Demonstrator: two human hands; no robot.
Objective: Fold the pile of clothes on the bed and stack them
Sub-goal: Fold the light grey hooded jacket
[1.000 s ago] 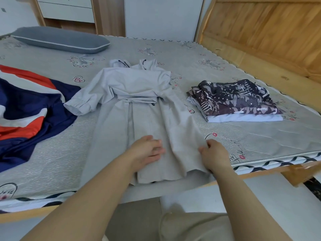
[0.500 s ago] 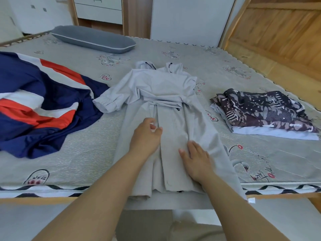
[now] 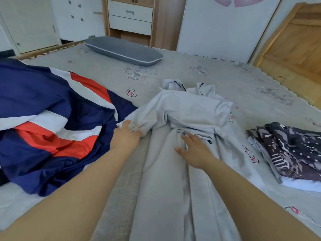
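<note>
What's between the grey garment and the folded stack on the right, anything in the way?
Nothing visible. Only bare bed sheet separates the grey garment from the folded stack. The left hand grips its sleeve cuff; the right hand lies flat, open, on its middle.

The room is evenly bright with soft, cool daylight; I cannot tell which way it comes in. Shadows are faint: a thin one lies under my right hand (image 3: 194, 150) on the pale grey garment (image 3: 189, 112), and darker folds sit in the navy fabric (image 3: 34, 101) at nine o'clock. There is no glare. The wide lens bends things at the edges, so my forearms swell toward six o'clock and the wooden headboard (image 3: 295, 49) leans at two o'clock. Detail is slightly soft all over, most of all in the far drawers (image 3: 130, 18) at twelve o'clock.
</note>
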